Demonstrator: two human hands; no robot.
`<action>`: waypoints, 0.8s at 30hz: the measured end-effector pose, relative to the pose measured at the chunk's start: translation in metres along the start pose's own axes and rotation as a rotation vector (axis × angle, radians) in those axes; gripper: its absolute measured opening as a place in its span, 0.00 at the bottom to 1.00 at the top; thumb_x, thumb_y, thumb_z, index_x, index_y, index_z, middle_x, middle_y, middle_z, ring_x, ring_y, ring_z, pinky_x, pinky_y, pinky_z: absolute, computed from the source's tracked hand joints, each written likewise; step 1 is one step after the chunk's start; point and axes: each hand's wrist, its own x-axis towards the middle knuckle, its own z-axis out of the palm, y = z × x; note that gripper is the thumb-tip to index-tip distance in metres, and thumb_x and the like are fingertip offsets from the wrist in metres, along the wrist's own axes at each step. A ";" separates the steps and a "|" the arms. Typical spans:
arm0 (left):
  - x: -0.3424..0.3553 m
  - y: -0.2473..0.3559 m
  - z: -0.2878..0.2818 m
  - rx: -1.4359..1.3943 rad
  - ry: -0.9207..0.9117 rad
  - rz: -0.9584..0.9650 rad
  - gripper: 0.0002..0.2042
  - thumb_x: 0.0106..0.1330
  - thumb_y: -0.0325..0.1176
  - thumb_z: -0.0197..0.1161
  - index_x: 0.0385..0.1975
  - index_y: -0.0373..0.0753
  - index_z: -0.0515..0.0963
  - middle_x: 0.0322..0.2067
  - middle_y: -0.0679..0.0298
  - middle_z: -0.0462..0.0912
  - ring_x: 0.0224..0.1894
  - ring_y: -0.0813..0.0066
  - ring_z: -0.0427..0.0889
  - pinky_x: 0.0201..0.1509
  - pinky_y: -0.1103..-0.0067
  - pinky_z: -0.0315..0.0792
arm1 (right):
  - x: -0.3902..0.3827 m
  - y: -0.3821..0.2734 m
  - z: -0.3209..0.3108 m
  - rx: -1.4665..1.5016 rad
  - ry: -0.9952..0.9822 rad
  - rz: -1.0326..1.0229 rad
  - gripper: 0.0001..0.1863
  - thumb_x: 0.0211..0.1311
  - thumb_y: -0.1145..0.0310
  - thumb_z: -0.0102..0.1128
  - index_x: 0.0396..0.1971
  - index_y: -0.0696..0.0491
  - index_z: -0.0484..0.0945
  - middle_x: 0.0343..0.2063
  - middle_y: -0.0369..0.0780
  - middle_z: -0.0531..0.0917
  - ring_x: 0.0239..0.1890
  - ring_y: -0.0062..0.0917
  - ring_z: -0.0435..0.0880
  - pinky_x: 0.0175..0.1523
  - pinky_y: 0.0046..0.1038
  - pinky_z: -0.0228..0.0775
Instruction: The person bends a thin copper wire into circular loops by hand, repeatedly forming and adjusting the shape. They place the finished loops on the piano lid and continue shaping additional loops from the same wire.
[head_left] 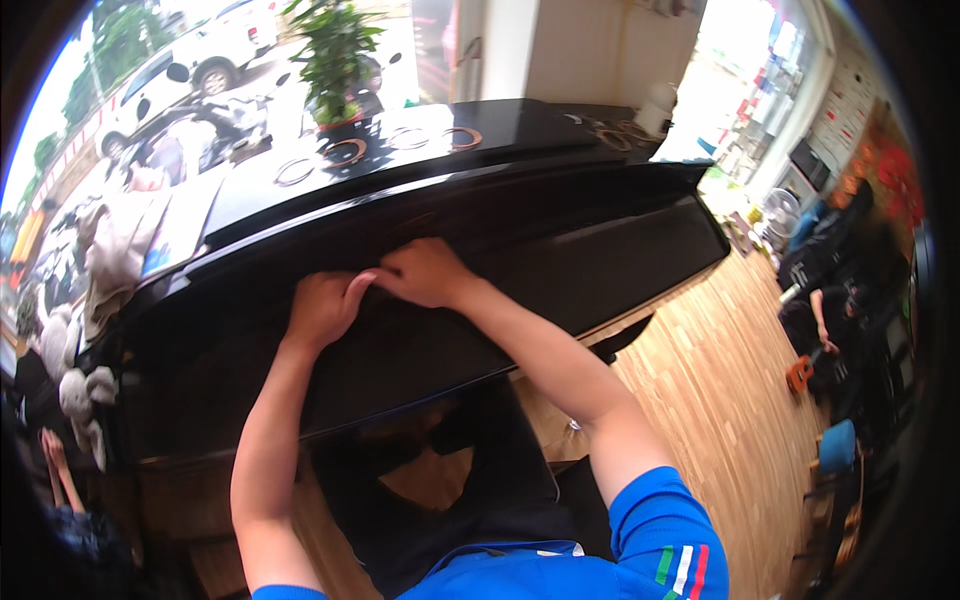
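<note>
Two hands meet on a glossy black piano lid (560, 270) at its middle: left hand (322, 308) curled, fingers bent on the lid; right hand (425, 272) pressed flat-knuckled beside it, touching. Copper rings (345, 151) and a potted plant (335, 60) sit on top. Wood-strip floor (720, 370) lies right.

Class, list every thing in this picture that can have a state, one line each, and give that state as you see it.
Glossy black upright piano: keyboard lid closed, no keys showing.
Left hand: curled, fingers on the lid's upper edge.
Right hand: curled, touching the left hand at the same edge.
Green potted plant: upright on the piano top.
Flat brown rings: lying flat on the piano top.
White car: outside the window; whether it is moving cannot be told.
</note>
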 end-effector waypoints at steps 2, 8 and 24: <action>0.000 -0.001 0.002 -0.005 -0.003 -0.017 0.25 0.74 0.50 0.50 0.22 0.38 0.83 0.22 0.50 0.81 0.28 0.45 0.81 0.32 0.60 0.73 | -0.001 0.000 -0.003 0.010 -0.022 0.004 0.29 0.67 0.41 0.51 0.19 0.50 0.84 0.21 0.45 0.84 0.28 0.45 0.84 0.37 0.43 0.75; 0.000 -0.008 0.002 -0.092 -0.031 -0.027 0.29 0.74 0.53 0.46 0.18 0.37 0.80 0.21 0.51 0.80 0.27 0.44 0.79 0.32 0.59 0.73 | 0.001 -0.003 -0.008 0.063 -0.032 -0.001 0.29 0.68 0.42 0.51 0.19 0.51 0.83 0.19 0.45 0.83 0.26 0.44 0.82 0.35 0.42 0.73; 0.000 -0.002 -0.002 -0.086 -0.041 0.038 0.29 0.72 0.57 0.47 0.22 0.37 0.81 0.22 0.52 0.81 0.29 0.45 0.79 0.32 0.60 0.72 | -0.002 0.000 -0.001 0.083 0.033 -0.035 0.29 0.68 0.44 0.54 0.17 0.51 0.82 0.15 0.44 0.80 0.23 0.44 0.81 0.30 0.41 0.71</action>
